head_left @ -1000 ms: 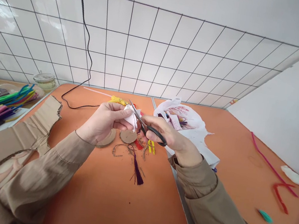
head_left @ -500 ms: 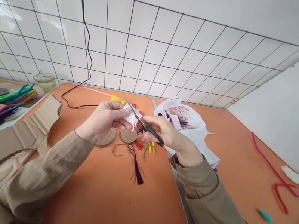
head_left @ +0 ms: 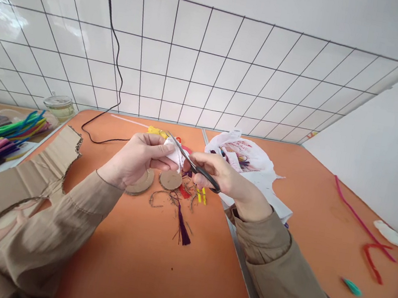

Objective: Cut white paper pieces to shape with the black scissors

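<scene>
A: Above the desk [head_left: 149, 272] centre, left hand [head_left: 137, 159] pinches white paper [head_left: 174, 154].
B: Right hand [head_left: 217, 174]?
A: Closed on scissors [head_left: 191, 162], blades at the paper, over cardboard discs [head_left: 170, 180].

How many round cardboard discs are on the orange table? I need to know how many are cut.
2: one round brown cardboard disc lies below the scissors, the other sits partly under the left hand. More may be hidden.

Glossy white tiles [head_left: 196, 73] are seen behind a matt orange bench [head_left: 149, 272]; rough torn cardboard [head_left: 28, 177] and metal-bladed scissors [head_left: 196, 167] are shown.
</scene>
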A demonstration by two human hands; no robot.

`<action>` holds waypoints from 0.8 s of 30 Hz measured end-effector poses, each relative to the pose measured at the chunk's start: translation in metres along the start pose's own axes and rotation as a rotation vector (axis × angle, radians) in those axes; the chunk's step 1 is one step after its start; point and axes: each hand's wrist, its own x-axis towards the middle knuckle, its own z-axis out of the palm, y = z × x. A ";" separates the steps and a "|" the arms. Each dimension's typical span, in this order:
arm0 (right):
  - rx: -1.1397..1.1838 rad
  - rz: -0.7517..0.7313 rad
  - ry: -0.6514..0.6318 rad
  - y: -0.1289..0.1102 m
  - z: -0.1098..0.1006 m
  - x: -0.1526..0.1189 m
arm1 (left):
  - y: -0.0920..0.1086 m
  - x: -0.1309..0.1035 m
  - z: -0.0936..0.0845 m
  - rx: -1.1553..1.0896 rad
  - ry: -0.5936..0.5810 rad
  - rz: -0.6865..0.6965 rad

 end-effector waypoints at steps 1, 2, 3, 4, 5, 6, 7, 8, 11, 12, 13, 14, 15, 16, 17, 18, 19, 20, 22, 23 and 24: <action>0.011 0.005 0.000 0.001 -0.001 0.000 | 0.000 0.000 0.000 0.002 -0.008 -0.004; 0.022 0.016 -0.003 0.001 -0.001 -0.001 | 0.001 0.000 -0.001 0.004 -0.013 -0.008; 0.031 0.027 -0.010 0.001 -0.001 -0.001 | 0.001 0.000 -0.001 0.006 -0.014 -0.012; 0.041 0.034 -0.019 0.000 -0.001 -0.002 | 0.000 0.001 -0.001 0.005 -0.012 -0.013; 0.051 0.036 -0.027 -0.001 -0.001 -0.002 | 0.000 0.001 -0.001 0.005 -0.011 -0.014; 0.058 0.035 -0.032 -0.002 -0.001 -0.002 | -0.001 0.001 -0.001 0.006 -0.011 -0.014; 0.061 0.034 -0.032 -0.003 0.000 -0.002 | -0.001 0.001 -0.001 0.007 -0.010 -0.011; 0.063 0.035 -0.029 -0.004 0.000 -0.002 | -0.001 0.001 -0.001 0.012 -0.008 -0.008; 0.059 0.042 -0.026 -0.005 0.001 -0.002 | -0.002 0.001 0.000 0.028 0.000 -0.001; 0.058 0.044 -0.026 -0.005 0.002 -0.001 | -0.001 0.001 0.000 0.034 -0.001 -0.002; 0.059 0.045 -0.027 -0.004 0.001 -0.001 | -0.001 0.000 0.001 0.039 -0.004 -0.006; 0.061 0.048 -0.027 -0.003 0.001 0.000 | -0.001 0.000 0.001 0.046 -0.007 -0.012; 0.061 0.053 -0.025 -0.003 0.001 0.000 | 0.000 0.000 0.002 0.053 -0.011 -0.017; 0.058 0.056 -0.020 -0.002 0.001 0.000 | 0.000 0.000 0.002 0.059 -0.014 -0.023; 0.051 0.055 -0.017 -0.002 0.002 0.000 | 0.000 0.000 0.002 0.063 -0.017 -0.025; 0.042 0.052 -0.012 -0.003 0.002 0.000 | 0.001 0.000 0.003 0.063 -0.019 -0.025; 0.030 0.048 -0.009 -0.003 0.002 0.000 | 0.001 0.000 0.003 0.062 -0.021 -0.023; 0.019 0.040 -0.006 -0.004 0.002 0.000 | 0.001 0.000 0.003 0.060 -0.023 -0.020; 0.012 0.030 -0.008 -0.005 0.003 0.000 | 0.000 0.000 0.002 0.057 -0.027 -0.016; 0.014 0.033 -0.011 -0.005 0.003 0.000 | 0.000 0.000 0.002 0.058 -0.028 -0.016; 0.015 0.038 -0.013 -0.006 0.003 0.000 | 0.000 0.000 0.002 0.059 -0.027 -0.017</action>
